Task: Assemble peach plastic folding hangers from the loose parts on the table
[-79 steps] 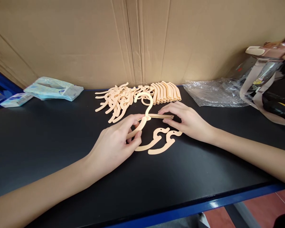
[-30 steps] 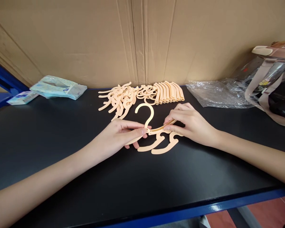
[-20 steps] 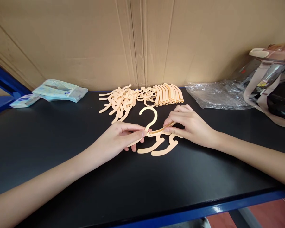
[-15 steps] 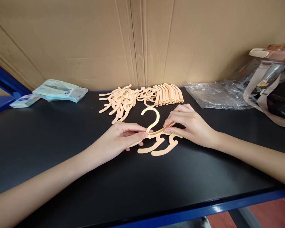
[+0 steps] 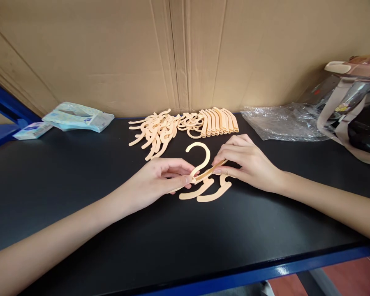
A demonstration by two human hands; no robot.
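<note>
A cream plastic hanger point(image 5: 207, 155) is held between both hands, its hook pointing up. My left hand point(image 5: 162, 177) pinches it near the base of the hook, hiding most of the left arm. My right hand point(image 5: 245, 162) grips the far end of its right arm between thumb and fingers. Beneath it, two curved hanger pieces point(image 5: 214, 196) lie on the black tabletop, partly covered by the held hanger and my right hand. Behind my left hand is a loose pile of hanger pieces point(image 5: 157, 133). Right of that pile, several hangers point(image 5: 218, 122) lie in a neat row.
Tissue packs point(image 5: 80, 117) lie at the back left. A clear plastic bag point(image 5: 280, 121) and a large bottle with a strap point(image 5: 351, 82) are at the back right. Cardboard point(image 5: 111, 53) stands along the back, and a blue rail point(image 5: 265, 273) edges the table in front.
The held hanger's hook has shifted slightly to the right and down, tilting a little. My left hand has moved slightly right with it, while my right hand stays nearly in place.
</note>
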